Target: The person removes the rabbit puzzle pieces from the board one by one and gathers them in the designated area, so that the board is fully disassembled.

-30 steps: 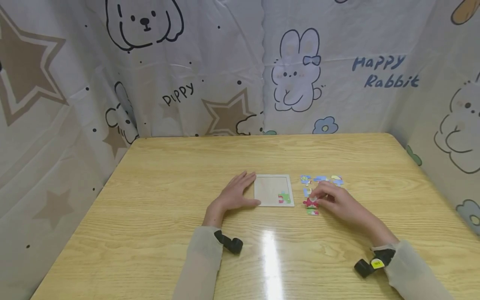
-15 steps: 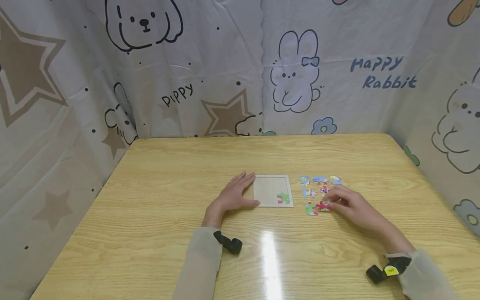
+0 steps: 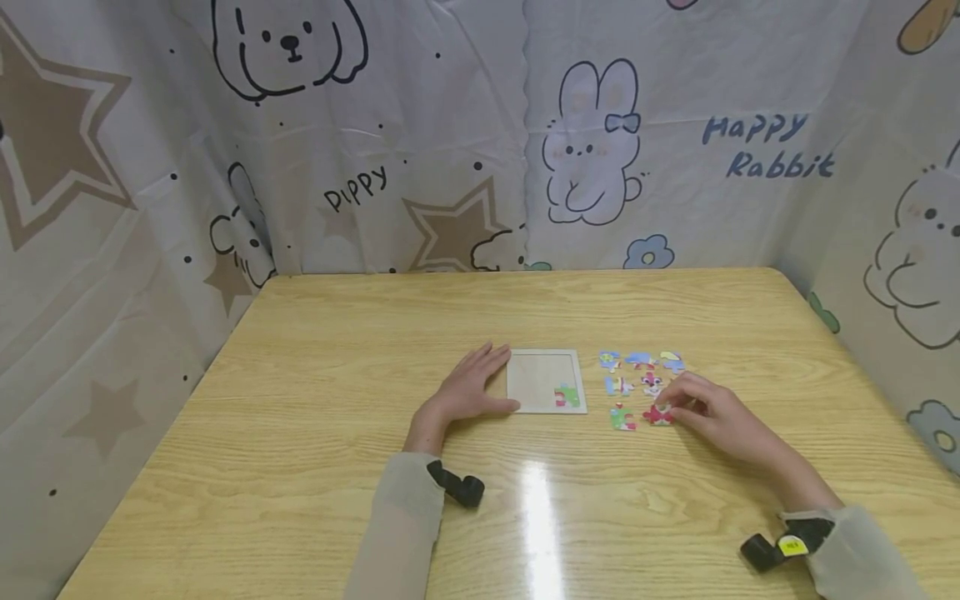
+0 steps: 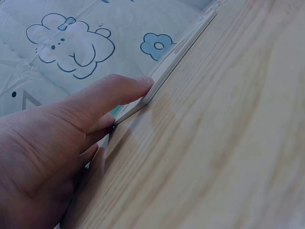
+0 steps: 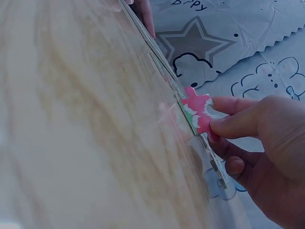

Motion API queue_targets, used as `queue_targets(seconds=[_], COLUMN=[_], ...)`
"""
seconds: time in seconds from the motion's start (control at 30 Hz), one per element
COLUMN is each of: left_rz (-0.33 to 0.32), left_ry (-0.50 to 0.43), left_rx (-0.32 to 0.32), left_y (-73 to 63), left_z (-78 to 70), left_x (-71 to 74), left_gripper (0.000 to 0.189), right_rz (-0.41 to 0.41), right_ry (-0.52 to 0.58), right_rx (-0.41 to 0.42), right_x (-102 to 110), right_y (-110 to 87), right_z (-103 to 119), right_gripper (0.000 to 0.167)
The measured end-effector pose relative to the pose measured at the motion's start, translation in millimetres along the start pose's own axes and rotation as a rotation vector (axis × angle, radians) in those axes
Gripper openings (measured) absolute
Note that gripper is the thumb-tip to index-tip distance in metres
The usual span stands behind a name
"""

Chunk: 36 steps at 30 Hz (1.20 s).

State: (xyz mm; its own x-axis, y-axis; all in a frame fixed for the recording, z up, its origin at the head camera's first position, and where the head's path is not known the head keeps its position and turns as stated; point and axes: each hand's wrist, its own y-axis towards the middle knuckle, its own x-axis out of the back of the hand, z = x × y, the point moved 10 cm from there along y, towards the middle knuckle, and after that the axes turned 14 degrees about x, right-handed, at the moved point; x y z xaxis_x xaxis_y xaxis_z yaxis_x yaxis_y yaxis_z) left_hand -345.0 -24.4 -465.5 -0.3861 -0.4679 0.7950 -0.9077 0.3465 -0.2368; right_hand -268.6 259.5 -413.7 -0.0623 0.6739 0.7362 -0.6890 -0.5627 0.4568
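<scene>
My right hand [image 3: 708, 412] pinches a red puzzle piece [image 3: 657, 414] between thumb and fingers at the lower right of the loose pieces. In the right wrist view that piece [image 5: 198, 112] stands tilted up, pink-red with white and some green. My left hand [image 3: 467, 387] lies with fingers spread at the left side of a white-rimmed puzzle board [image 3: 536, 352]. Its thumb [image 4: 136, 86] rests on the board's near corner, and the other fingers touch the left edge. A green-and-red piece [image 3: 567, 396] sits in the board's lower right corner.
Loose pieces lie right of the board: a blue one with a yellow flower [image 3: 609, 360], a blue one [image 3: 640, 360], a yellow-and-blue one [image 3: 672, 360], a blue-white one [image 3: 618, 386], a face piece [image 3: 651, 382] and a green one [image 3: 622, 417]. A printed curtain [image 3: 375, 100] surrounds the wooden table [image 3: 337, 333].
My right hand has moved right with the red piece, from over the green piece to just right of it, uncovering several loose pieces. The left hand and board have stayed put.
</scene>
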Motion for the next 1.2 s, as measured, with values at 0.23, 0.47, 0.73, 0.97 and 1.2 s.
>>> queue_targets(seconds=[0.23,0.47,0.73,0.97,1.2], left_rz=[0.007,0.004,-0.002,-0.004,0.000], left_ry=[0.007,0.017,0.007,0.003,-0.001], left_rx=[0.010,0.003,-0.004,0.000,-0.010], left_y=[0.5,1.4,0.8,-0.6,-0.9], left_z=[1.6,2.1,0.1,-0.6,-1.4], left_x=[-1.2,-1.5,-0.3,2.1,0.3], left_gripper=[0.090,0.090,0.089,0.089,0.089], right_rz=[0.033,0.087,0.098,0.057,0.095], right_ry=[0.011,-0.008,-0.025,-0.022,0.091], right_rx=[-0.021,-0.065,-0.037,-0.008,0.047], right_x=[-2.8,-6.6,-7.5,-7.9,-34.5], right_y=[-1.1,-4.4,-4.1,9.0,35.6], right_z=[-3.9,-11.2,-10.8,-4.4,2.3], right_gripper=[0.024,0.023,0.023,0.021,0.019])
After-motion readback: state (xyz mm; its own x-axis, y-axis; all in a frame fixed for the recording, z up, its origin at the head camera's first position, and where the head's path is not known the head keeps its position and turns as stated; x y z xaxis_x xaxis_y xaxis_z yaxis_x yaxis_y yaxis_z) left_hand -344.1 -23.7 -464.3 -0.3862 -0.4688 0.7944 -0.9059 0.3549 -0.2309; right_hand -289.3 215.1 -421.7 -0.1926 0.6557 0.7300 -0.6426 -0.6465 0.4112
